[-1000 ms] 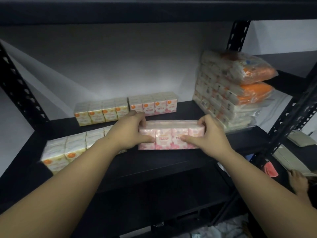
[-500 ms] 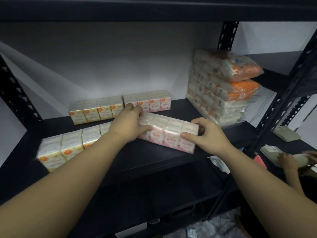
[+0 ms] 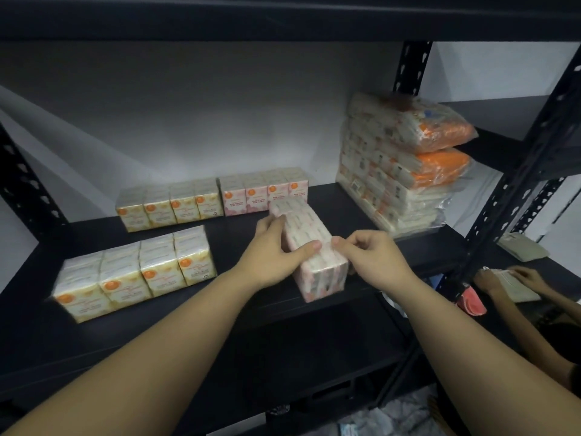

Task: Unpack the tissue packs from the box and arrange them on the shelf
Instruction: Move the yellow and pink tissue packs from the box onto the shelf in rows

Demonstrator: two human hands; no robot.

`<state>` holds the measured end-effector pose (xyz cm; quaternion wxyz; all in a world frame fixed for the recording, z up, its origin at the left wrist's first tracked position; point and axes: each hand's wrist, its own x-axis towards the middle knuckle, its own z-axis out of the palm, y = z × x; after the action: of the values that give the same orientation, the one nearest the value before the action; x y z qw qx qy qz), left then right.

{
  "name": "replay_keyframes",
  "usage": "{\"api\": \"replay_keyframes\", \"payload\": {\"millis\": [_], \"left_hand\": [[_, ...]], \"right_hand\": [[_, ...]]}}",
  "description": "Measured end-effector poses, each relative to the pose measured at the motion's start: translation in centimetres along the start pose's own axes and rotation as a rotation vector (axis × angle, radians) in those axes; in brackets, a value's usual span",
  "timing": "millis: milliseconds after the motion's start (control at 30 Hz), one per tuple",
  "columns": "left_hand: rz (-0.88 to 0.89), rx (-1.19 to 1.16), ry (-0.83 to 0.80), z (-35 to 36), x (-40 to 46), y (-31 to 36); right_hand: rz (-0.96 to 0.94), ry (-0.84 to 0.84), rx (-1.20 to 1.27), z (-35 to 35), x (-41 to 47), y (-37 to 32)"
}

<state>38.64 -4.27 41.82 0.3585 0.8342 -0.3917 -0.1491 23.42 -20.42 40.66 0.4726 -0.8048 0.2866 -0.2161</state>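
A: What's nearest, down at six o'clock?

B: Two bare forearms reaching up from the bottom edge to the black shelf (image 3: pixel 314 309). The left hand (image 3: pixel 276 256) and right hand (image 3: pixel 374 262) meet at the centre on a pink tissue pack (image 3: pixel 309 243).

A: How do the fingers sit?

B: The left hand's fingers (image 3: pixel 270 223) curl over the pack's left side and its thumb presses across the top, so it is closed on the pack. The right hand's fingers are bent in and its thumb tip touches the pack's right top edge; how firm that hold is, I cannot tell.

A: And the pack itself?

B: It lies on the shelf, turned so its long side runs from about five o'clock at the front edge back toward eleven o'clock. Its near end reaches the shelf's front lip.

A: What's around it?

B: At nine o'clock, near the front, a yellow tissue pack (image 3: pixel 135 275) lies apart from the hands. Further back at eleven o'clock, a second yellow pack (image 3: pixel 169 209) stands along the wall, with a pink pack (image 3: pixel 264 191) touching its right end. The far end of the held pack sits just in front of that pink one.

A: And to the right?

B: At two o'clock, a tall stack of wrapped tissue bundles (image 3: pixel 399 165) with orange ends. At three o'clock, past the upright, another person's hands (image 3: pixel 509 278) rest on a pale packet.
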Motion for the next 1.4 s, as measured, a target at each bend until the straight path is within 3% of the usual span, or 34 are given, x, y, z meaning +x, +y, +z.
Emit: {"api": "replay_keyframes", "payload": {"millis": [133, 233, 367, 500, 567, 667, 833, 933, 1133, 1300, 1400], "left_hand": [[-0.031, -0.031, -0.089, 0.4, 0.3, -0.4], [-0.004, -0.078, -0.048, 1.3, 0.1, -0.3], [-0.011, -0.125, -0.008, 2.3, 0.0, -0.1], [-0.017, -0.165, 0.008, 2.7, -0.4, -0.5], [-0.015, -0.174, -0.001, 2.3, -0.5, -1.0], [-0.002, -0.097, -0.02, 0.7, -1.4, -1.1], [0.019, 0.265, -0.069, -4.0, -2.1, -0.6], [-0.015, 0.368, -0.134, -6.6, -0.9, -1.4], [-0.007, 0.619, -0.055, -8.3, 2.2, -2.1], [-0.089, 0.653, -0.027, -8.5, 2.8, -3.0], [-0.102, 0.657, 0.026, -8.4, 2.5, -3.4]], "right_hand": [[-0.028, 0.077, -0.083, 0.7, 2.1, -1.0], [-0.081, 0.108, -0.151, 1.5, 5.7, -2.7], [-0.177, -0.082, -0.234, 3.2, 9.2, -5.2], [-0.153, -0.288, -0.348, 5.0, 11.0, -6.3], [-0.141, -0.312, -0.327, 5.3, 11.5, -6.0], [-0.134, -0.272, -0.282, 4.7, 11.7, -5.4], [-0.109, -0.127, -0.211, 2.5, 11.0, -3.1], [-0.101, -0.025, -0.248, 1.5, 9.7, -2.0], [-0.093, 0.111, -0.327, 0.6, 6.7, -0.1], [-0.078, 0.136, -0.413, 0.7, 4.9, 0.2], [-0.08, 0.179, -0.595, 1.5, 4.0, -0.5]]}}
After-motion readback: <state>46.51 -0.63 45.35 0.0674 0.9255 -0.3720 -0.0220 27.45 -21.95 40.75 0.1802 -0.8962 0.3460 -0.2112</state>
